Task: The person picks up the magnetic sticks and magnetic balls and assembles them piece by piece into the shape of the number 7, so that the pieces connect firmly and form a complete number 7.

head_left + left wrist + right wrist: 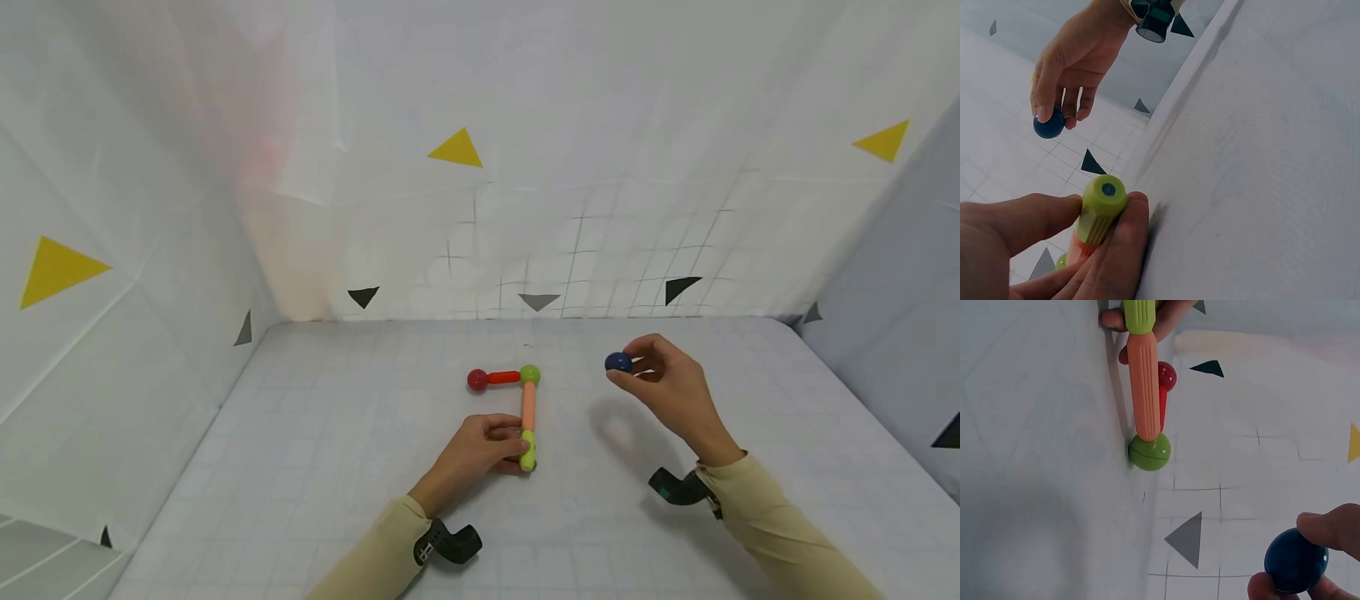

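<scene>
My left hand (476, 450) pinches a yellow-green rod (528, 457) between thumb and fingers. In the left wrist view, the end of this rod (1100, 209) faces the camera and has a small dark round spot. An orange rod (528, 406) continues from it to a green ball (530, 374). From that ball a red rod (503, 377) runs left to a dark red ball (477, 380); together they form an L-like corner. To the right, my right hand (675, 387) holds a dark blue ball (618, 362) by its fingertips, raised above the table and apart from the joined pieces.
The white table (300, 467) has a faint grid and reaches back to a white sheet wall (637, 100) marked with yellow and dark triangles. Side sheets stand at left and right. A dark camera mount (450, 543) sits on the left wrist, another (682, 487) on the right.
</scene>
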{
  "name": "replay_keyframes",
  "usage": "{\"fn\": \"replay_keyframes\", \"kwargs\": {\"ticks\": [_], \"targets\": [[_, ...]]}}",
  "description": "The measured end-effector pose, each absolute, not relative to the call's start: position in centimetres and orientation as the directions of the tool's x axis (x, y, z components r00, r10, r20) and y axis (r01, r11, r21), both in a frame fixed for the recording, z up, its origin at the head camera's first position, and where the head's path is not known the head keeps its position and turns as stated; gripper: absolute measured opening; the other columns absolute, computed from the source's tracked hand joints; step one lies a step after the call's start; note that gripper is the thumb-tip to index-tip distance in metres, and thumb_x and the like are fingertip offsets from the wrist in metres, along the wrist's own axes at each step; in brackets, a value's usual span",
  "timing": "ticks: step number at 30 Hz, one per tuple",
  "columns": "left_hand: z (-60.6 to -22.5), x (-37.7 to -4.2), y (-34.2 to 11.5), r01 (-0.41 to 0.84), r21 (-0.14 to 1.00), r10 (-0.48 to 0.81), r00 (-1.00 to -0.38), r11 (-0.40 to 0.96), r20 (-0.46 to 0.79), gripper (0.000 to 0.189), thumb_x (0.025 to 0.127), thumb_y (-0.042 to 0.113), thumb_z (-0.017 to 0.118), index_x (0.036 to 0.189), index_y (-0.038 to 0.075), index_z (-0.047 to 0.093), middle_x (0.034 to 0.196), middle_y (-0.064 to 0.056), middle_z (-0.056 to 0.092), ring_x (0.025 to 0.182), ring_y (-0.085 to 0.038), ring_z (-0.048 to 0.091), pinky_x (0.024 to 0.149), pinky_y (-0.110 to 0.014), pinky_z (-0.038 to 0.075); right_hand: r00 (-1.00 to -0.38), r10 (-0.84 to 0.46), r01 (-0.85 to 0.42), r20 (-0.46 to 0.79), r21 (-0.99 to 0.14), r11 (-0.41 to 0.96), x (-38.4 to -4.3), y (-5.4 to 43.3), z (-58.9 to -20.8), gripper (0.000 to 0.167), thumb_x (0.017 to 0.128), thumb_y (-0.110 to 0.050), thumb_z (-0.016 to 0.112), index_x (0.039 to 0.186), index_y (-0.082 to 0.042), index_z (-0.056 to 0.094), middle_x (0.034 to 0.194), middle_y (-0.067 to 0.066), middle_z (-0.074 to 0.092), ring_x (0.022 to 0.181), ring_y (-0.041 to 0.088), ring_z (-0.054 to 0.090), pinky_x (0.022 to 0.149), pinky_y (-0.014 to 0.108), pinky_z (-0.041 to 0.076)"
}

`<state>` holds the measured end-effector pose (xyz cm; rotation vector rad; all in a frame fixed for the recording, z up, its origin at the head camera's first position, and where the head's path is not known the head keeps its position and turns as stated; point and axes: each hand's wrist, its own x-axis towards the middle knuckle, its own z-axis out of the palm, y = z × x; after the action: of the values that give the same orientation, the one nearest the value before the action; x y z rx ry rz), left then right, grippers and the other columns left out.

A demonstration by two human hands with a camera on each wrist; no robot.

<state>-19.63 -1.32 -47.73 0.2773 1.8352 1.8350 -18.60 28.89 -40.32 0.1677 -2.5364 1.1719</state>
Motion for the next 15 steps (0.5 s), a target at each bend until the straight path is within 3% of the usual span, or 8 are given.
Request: {"fn": "replay_keyframes", "kwargs": {"ticks": [15], "targets": [[-47.5,-19.6,-1.2,-0.249,0.967,0.498,-0.834,0.044,-0.238,0.047,0.096,0.013,0.076,0.139,0.000,0.061,0.112,-0.010,0.071,0.095,-0.026,0.074,0.082,-0.037,0.060,-0.922,-0.058,-0.341,0.383,-0.729,0.594,-17.1,25.9,-40.4,0.033,0.085,-0.009,0.087,0.109,-0.008,0.063,0.096,0.004,0.073,0.086,0.020,0.069,0.076,0.022,0.056]]}}
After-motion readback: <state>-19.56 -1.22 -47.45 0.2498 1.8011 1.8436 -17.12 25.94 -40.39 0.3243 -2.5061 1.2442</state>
